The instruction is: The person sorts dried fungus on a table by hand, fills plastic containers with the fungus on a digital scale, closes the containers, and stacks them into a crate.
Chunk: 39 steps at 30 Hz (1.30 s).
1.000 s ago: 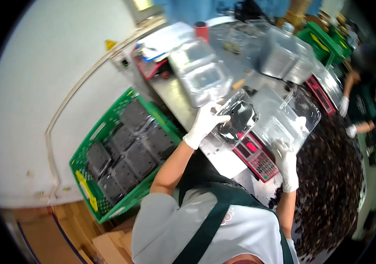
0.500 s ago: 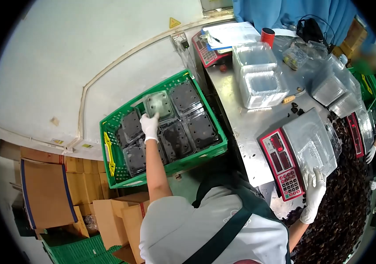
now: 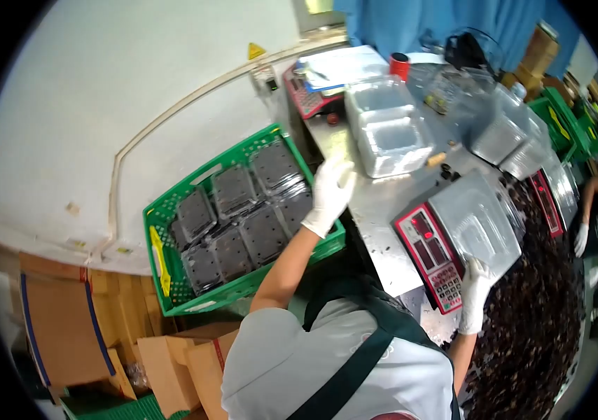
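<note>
My left hand (image 3: 331, 193), in a white glove, is open and holds nothing; it hovers between the green crate (image 3: 243, 295) and the stack of clear plastic containers (image 3: 393, 143). Dark filled boxes (image 3: 264, 234) with small holes lie in rows in the crate. My right hand (image 3: 477, 287), also gloved, has its fingers bent at the near edge of the scale's plate (image 3: 477, 224); whether it grips anything is hard to see. The red scale (image 3: 430, 259) shows lit digits. Beside it, to the right, spreads a large heap of dark pieces (image 3: 530, 322).
More clear containers (image 3: 505, 133), a red can (image 3: 399, 66) and a clipboard with papers (image 3: 344, 66) are on the metal table (image 3: 376, 210). A second red scale (image 3: 547, 203) stands near a co-worker's gloved hand (image 3: 581, 239). Cardboard boxes (image 3: 173, 371) are at the lower left.
The box my left hand held over the table is now out of that hand, and a box was placed in the crate. My left hand has moved right, away from the crate. My right hand's fingers have bent.
</note>
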Tool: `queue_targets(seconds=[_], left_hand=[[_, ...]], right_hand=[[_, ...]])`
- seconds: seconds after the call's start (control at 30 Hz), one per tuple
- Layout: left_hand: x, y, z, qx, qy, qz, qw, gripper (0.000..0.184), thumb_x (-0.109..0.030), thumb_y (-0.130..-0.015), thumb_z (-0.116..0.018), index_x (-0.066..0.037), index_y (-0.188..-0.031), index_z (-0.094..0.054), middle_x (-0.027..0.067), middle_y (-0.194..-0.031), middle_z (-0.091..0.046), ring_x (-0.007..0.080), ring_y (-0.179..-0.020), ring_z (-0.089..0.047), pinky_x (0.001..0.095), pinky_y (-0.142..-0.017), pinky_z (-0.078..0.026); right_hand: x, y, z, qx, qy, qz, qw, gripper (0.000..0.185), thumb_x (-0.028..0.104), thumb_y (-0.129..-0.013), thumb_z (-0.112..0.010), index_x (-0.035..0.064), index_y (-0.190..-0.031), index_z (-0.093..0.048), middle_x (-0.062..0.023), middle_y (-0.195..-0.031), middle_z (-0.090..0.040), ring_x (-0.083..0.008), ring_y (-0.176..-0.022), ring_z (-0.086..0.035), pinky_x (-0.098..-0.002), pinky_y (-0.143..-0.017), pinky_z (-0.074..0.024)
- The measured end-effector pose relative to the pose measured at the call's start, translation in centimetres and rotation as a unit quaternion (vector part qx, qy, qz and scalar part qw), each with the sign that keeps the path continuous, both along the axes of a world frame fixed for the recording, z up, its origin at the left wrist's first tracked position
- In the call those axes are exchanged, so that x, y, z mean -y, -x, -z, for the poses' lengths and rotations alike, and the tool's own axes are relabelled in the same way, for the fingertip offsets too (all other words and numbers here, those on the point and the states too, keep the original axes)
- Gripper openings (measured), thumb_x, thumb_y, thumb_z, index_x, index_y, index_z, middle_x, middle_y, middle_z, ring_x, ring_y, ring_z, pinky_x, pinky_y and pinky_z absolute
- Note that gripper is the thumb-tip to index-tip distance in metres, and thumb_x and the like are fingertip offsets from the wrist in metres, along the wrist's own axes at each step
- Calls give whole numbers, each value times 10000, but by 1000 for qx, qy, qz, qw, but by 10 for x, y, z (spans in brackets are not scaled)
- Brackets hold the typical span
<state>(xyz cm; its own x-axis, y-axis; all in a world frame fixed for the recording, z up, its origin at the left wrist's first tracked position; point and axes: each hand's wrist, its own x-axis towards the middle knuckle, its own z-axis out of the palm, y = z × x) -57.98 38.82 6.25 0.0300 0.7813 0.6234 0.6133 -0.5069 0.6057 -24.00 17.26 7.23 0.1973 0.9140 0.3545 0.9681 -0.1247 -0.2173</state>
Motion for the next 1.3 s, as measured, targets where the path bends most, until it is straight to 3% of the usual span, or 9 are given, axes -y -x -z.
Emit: queue_targets(seconds=[0.17, 0.3, 0.47, 0.57, 0.63, 0.73, 0.93, 1.17, 1.3], left_hand=[[57, -126, -28, -16, -14, 249, 968, 225, -96, -795, -684, -74, -1018, -663, 118, -1231, -592, 314, -1083, -579, 397, -924, -463], [115, -178, -26, -29, -1, 437, 899, 237, -116, -788, -684, -69, -1020, -671, 102, -1215, -602, 294, -1065, -577, 391, -912, -460], [175, -210, 12, -110, 104, 682, 716, 244, -101, -778, -710, -68, -1017, -676, 126, -1153, -644, 280, -1062, -618, 361, -917, -494], [207, -224, 36, -263, 127, 724, 625, 419, -259, -826, -682, -72, -1190, -591, 141, -1306, -538, 296, -1187, -532, 382, -994, -445], [228, -234, 44, -394, 163, 707, 564, 742, -417, -806, -681, -76, -1400, -395, 188, -1483, -293, 344, -1337, -353, 398, -1088, -338], [256, -250, 45, -428, 159, 701, 547, 926, -465, -760, -711, -65, -1466, -267, 233, -1520, -173, 391, -1390, -236, 438, -1126, -261], [296, -296, 77, -441, 49, 637, 630, 1159, -639, -654, -710, -65, -1500, -162, 237, -1549, -69, 427, -1427, -71, 584, -1123, -106], [300, -365, 104, -315, 55, 654, 685, 1169, -583, -615, -771, -33, -1477, -204, 228, -1543, -112, 416, -1415, -133, 566, -1113, -163], [304, -393, 94, -274, 40, 683, 676, 1156, -573, -610, -780, -50, -1475, -220, 234, -1533, -146, 410, -1388, -214, 537, -1096, -222]], right_hand=[[4, 16, -24, -7, -22, 2, 1000, 375, 96, -701, -706, 42, -1063, -623, -143, -1104, -624, -330, -1019, -577, -429, -894, -435], [58, 5, -32, -45, -67, 106, 991, 353, 100, -739, -693, 45, -1079, -616, -121, -1077, -634, -296, -1019, -576, -396, -893, -451], [171, -12, 14, -79, -18, 362, 929, 451, 190, -754, -718, 45, -1163, -595, -119, -1184, -607, -305, -1033, -567, -395, -885, -469], [227, -3, 41, -102, 132, 502, 849, 700, 352, -731, -757, 60, -1310, -494, -116, -1342, -501, -303, -1029, -573, -385, -859, -501], [245, 10, 40, -152, 192, 553, 796, 818, 404, -691, -787, 60, -1350, -445, -126, -1387, -453, -303, -1027, -578, -382, -830, -523], [258, 22, 47, -211, 178, 574, 771, 992, 410, -619, -838, 64, -1408, -346, -151, -1443, -378, -317, -1048, -579, -385, -821, -532], [256, 23, 62, -250, 164, 595, 746, 1111, 420, -609, -840, 67, -1464, -224, -152, -1475, -344, -297, -1066, -597, -374, -800, -541], [277, -35, 63, -287, 126, 562, 765, 1092, 447, -646, -812, 65, -1471, -207, -146, -1485, -333, -291, -1231, -510, -360, -897, -509], [286, -76, 74, -269, 123, 512, 807, 1095, 434, -633, -824, 96, -1474, -210, -135, -1475, -349, -277, -1153, -564, -377, -850, -531]])
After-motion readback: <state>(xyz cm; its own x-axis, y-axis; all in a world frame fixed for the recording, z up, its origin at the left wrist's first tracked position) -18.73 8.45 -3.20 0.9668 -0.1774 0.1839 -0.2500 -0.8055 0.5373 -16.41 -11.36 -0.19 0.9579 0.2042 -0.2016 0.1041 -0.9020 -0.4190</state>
